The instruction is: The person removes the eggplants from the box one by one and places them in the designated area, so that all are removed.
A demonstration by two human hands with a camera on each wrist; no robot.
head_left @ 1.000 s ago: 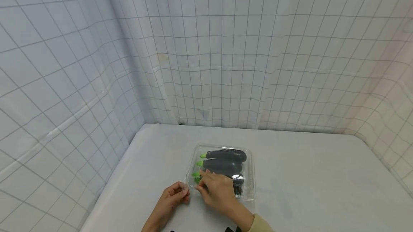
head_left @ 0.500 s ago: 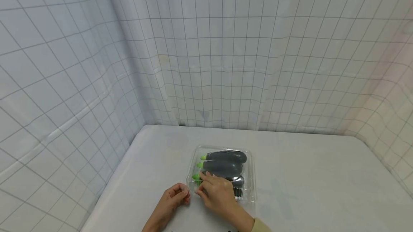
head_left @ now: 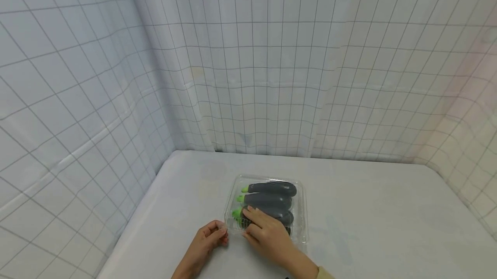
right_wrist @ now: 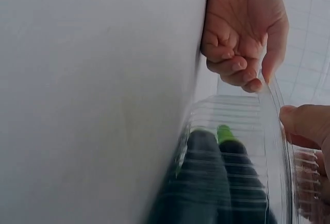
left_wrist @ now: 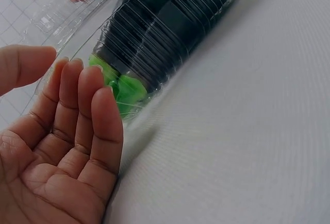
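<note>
A clear plastic clamshell box [head_left: 304, 223] with its lid down lies on the white table, and several dark eggplants [head_left: 268, 200] with green stem ends lie side by side in it. At the box's near left corner, my left hand [head_left: 206, 238] pinches the rim between thumb and fingertips. My right hand [head_left: 272, 238] reaches over the near side of the box. Its fingers rest on the lid and its thumb [right_wrist: 304, 121] lies against the rim, which seems pinched between them. The right hand covers part of the nearest eggplant in the head view.
A white cloth covers the table [head_left: 372, 210], which extends on both sides of the box. White grid-patterned curtains [head_left: 268, 76] rise behind it and along the left and right.
My right hand has slid slightly right along the near rim, and its thumb has left the spot beside the corner. My left hand stays at the corner. The box has barely moved.
</note>
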